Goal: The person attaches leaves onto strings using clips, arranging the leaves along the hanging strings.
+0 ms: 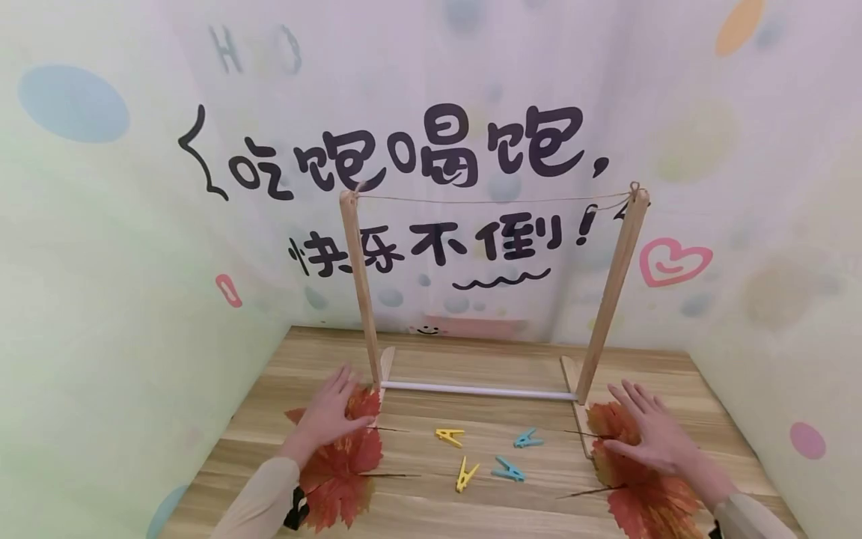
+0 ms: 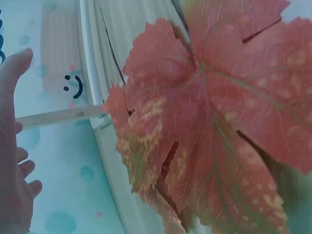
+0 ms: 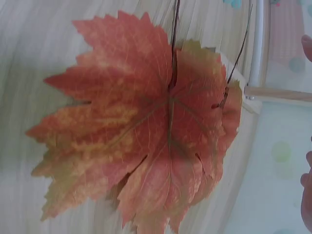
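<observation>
Red left leaves (image 1: 340,475) and matching right leaves (image 1: 646,501) on wood-grain counter (image 1: 417,516), stems (image 1: 393,474) pointing inward. Left hand (image 1: 330,413) above left leaves, fingers extended, holding nothing; right hand (image 1: 656,436) above right leaves, fingers spread, holding nothing. Yellow clips (image 1: 449,435), two, and blue clips (image 1: 527,440), two, between leaf groups. Behind clips, wooden posts (image 1: 364,299) upright, white rod (image 1: 478,390) joining them near base, string (image 1: 471,201) tied across tops. Pink heart (image 1: 663,281) printed on backdrop (image 1: 761,224) at right.

Black Chinese lettering (image 1: 448,146) reading "吃饱喝饱," above "快乐不倒!" spans the pale backdrop (image 1: 377,71) toward twelve o'clock in the head view; a faint grey "H" (image 1: 224,50) stands on it toward eleven o'clock, the marks beside it unclear.
</observation>
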Available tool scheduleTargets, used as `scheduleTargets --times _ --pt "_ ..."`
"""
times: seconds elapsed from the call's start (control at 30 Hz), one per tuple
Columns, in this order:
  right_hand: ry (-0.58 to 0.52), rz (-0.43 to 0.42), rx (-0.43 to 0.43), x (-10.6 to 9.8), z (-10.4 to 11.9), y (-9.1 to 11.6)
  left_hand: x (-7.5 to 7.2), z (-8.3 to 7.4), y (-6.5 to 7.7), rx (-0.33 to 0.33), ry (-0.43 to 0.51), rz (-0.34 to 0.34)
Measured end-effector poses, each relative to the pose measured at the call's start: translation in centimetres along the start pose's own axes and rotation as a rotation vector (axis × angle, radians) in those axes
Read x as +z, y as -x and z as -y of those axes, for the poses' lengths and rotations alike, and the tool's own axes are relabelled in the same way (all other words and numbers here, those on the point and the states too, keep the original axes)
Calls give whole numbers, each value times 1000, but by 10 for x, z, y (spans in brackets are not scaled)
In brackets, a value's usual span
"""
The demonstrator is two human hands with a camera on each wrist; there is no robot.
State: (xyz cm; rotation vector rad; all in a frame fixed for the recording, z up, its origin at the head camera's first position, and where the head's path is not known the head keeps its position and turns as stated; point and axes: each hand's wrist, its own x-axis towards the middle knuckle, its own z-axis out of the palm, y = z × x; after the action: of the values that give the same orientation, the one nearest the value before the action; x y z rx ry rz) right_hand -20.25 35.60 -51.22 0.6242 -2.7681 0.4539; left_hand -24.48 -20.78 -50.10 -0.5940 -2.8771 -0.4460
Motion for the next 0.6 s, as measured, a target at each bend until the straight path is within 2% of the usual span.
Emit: scheduleTargets --times 0.23,0.6 --pt "-81 34 67 2 11 -6 0 -14 6 -30 114 31" --pt "-188 3 47 10 27 -15 12 -24 18 27 215 90"
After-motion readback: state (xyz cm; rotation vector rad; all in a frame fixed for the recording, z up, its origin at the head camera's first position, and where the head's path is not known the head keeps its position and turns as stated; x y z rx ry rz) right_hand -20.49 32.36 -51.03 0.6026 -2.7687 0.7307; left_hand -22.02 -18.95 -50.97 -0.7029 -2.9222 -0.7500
